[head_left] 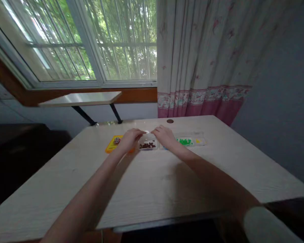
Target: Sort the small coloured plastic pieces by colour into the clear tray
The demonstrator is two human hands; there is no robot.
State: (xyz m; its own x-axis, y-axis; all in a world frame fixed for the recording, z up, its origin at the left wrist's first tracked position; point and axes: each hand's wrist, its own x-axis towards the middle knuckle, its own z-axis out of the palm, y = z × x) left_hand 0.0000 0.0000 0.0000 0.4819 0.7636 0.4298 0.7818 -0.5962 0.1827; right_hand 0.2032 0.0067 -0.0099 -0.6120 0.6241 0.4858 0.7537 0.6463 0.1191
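A clear plastic box [148, 146] with small dark brown pieces in it stands on the table between my hands. My left hand [131, 139] reaches to its back left corner, fingers bent and closed on the clear edge. At the back right corner, my right hand [165, 135] has its fingers curled down on the same box. Something small and white [147, 132] shows between my fingertips; its kind is too small to make out. Beside my right hand is a clear divided tray [202, 139] with green pieces [184, 141], a little yellow and some blue, partly covered by the hand.
An orange-yellow tray [109, 147] with a reddish-white patterned lump [117, 140] lies left of my left hand, partly hidden by it. A raised shelf [83, 98] stands at the table's back left. A round dark disc [170, 121] sits near the back edge, before the curtain [192, 67].
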